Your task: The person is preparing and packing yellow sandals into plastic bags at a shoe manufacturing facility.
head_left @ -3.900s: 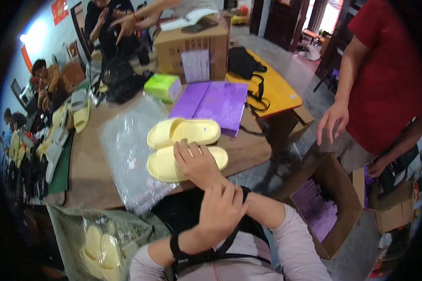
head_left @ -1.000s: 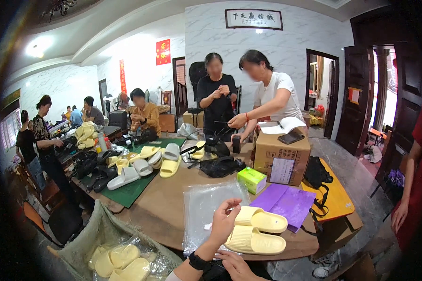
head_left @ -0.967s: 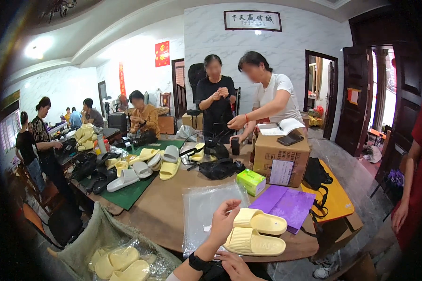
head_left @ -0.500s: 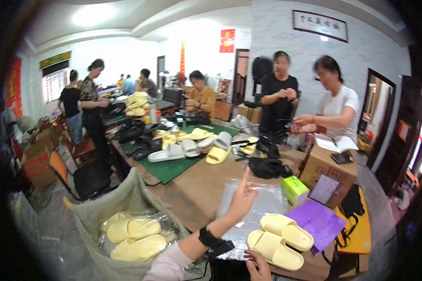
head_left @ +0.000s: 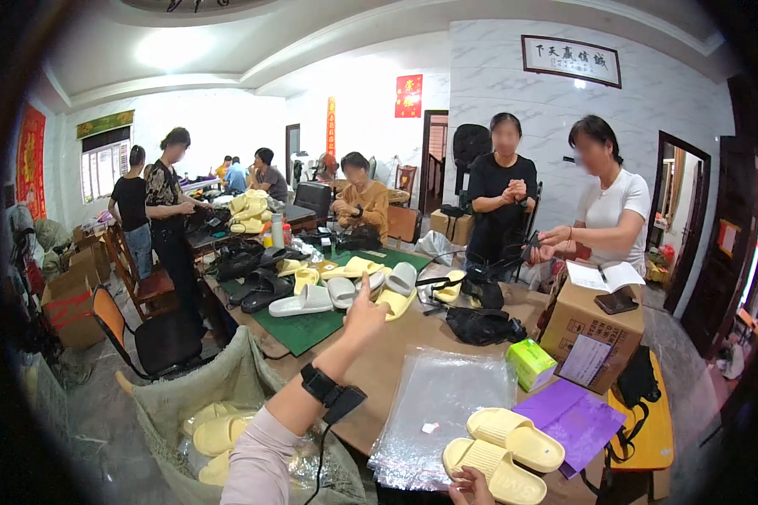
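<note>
My left hand [head_left: 365, 318] reaches out over the table, a black band [head_left: 333, 391] with a small box on its wrist. Its index finger is stretched toward the grey slippers [head_left: 306, 300] and a yellow slipper [head_left: 397, 304], and the hand holds nothing. Whether it touches them I cannot tell. At the lower edge, my right hand [head_left: 472, 488] is partly cut off, its fingers loosely bent at the near edge of a pair of pale yellow slippers [head_left: 514, 433]; it appears open. Clear plastic bags [head_left: 434, 404] lie flat beside that pair.
At left stands a woven sack [head_left: 164, 421] with bagged yellow slippers. A green tissue pack [head_left: 531, 364], a purple bag [head_left: 577, 421] and a carton [head_left: 594, 324] with a notebook and phone are at right. Black straps and bags [head_left: 480, 326] lie mid-table. Several people stand or sit beyond.
My left hand has moved left and farther out, from above the plastic bags toward the slippers. My right hand has shifted slightly right, to the yellow pair. The view has tilted up a little.
</note>
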`<state>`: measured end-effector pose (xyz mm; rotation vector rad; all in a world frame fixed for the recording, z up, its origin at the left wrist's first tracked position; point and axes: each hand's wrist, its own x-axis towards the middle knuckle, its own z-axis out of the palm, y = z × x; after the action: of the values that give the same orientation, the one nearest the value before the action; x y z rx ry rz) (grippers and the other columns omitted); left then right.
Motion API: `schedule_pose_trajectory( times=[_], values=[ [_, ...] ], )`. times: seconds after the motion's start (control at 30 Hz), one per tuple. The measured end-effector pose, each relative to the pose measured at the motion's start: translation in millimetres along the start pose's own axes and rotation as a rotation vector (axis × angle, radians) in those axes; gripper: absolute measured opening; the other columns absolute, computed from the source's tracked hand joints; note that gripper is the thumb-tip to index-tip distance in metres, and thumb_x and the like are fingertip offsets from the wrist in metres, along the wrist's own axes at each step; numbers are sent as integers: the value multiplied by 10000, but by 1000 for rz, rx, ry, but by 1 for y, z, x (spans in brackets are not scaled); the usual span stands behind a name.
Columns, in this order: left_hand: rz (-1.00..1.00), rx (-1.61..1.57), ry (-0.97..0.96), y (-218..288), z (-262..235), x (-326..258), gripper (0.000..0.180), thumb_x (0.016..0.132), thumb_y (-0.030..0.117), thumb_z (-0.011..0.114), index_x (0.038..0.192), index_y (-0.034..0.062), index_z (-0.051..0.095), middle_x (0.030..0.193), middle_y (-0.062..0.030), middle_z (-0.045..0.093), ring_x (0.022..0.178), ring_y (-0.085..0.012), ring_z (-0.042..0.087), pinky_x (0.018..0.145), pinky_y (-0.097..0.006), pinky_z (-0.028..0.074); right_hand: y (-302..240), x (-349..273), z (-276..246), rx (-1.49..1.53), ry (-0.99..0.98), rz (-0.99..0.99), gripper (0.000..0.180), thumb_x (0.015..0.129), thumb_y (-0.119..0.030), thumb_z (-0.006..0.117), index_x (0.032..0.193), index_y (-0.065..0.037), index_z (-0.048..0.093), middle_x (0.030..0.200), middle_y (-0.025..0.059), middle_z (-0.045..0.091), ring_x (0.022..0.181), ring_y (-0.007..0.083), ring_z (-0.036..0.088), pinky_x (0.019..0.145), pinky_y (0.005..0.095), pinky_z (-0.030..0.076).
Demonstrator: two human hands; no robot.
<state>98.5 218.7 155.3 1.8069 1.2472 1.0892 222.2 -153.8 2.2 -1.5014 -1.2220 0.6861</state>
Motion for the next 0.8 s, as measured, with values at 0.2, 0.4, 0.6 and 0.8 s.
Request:
schedule_pose_trajectory(
  times=[0.2, 0.4, 0.6, 0.8],
  values=[
    [75, 49, -14, -6, 3, 41, 918, 775, 227, 596, 1492, 130, 32, 1075, -274, 613, 1002, -374, 604, 883, -411, 452, 4, 5, -4, 99, 25, 17, 437, 943, -78, 525, 1337, -45, 339, 1126, 86, 515, 969, 145, 513, 833, 260, 463],
    [96, 159, -97, -6, 7, 76, 942, 787, 309, 613, 1492, 131, 15, 1111, -270, 601, 1003, -389, 599, 864, -411, 466, 14, 5, -12, 154, 53, 29, 409, 945, -78, 525, 1312, -29, 349, 1089, 105, 522, 908, 149, 541, 781, 263, 491],
    [60, 217, -135, -13, 10, 90, 922, 796, 310, 594, 1494, 147, 14, 1236, -273, 537, 1101, -384, 560, 928, -423, 441, 14, 2, -16, 151, 90, 26, 396, 947, -124, 545, 1289, -30, 368, 1065, 109, 539, 879, 150, 550, 718, 258, 501],
    [71, 242, -128, -11, 8, 84, 926, 800, 292, 596, 1495, 163, -2, 1182, -272, 569, 1078, -388, 568, 913, -417, 443, -5, -1, -19, 105, 98, 16, 413, 939, -128, 553, 1301, -42, 372, 1068, 107, 544, 902, 155, 547, 766, 262, 479]
  ],
)
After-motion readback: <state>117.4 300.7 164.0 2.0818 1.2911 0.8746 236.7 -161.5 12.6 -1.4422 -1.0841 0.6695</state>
